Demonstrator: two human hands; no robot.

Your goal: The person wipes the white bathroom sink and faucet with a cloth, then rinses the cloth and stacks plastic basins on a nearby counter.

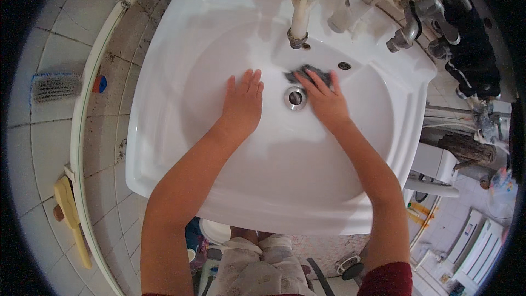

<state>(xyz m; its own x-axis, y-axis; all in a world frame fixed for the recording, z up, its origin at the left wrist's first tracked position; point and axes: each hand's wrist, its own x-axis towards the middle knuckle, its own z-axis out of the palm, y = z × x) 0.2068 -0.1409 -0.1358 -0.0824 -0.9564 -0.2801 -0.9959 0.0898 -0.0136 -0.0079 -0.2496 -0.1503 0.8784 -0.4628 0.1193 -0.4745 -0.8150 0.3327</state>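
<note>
My right hand (pixel 326 98) presses a dark grey scrubbing pad or cloth (pixel 306 75) against the white ceramic washbasin (pixel 279 172). The pad lies beneath the spread fingers, just beyond the metal drain (pixel 295 98), and its edges are blurred. To the left of the drain, my left hand (pixel 243 100) is palm down over the bowl with its fingers a little apart, holding nothing. Whether it touches the ceramic, I cannot tell. Above the drain, the white faucet (pixel 299 12) points its spout toward the bowl. A small overflow hole (pixel 344 65) sits right of the pad.
A clear plastic cup (pixel 361 0) stands on the basin's back right ledge, near metal wall taps (pixel 411 28). Along the left wall runs a white pipe (pixel 78 131), with a brush (pixel 57 87) and a yellow long-handled tool (pixel 70 213) behind it.
</note>
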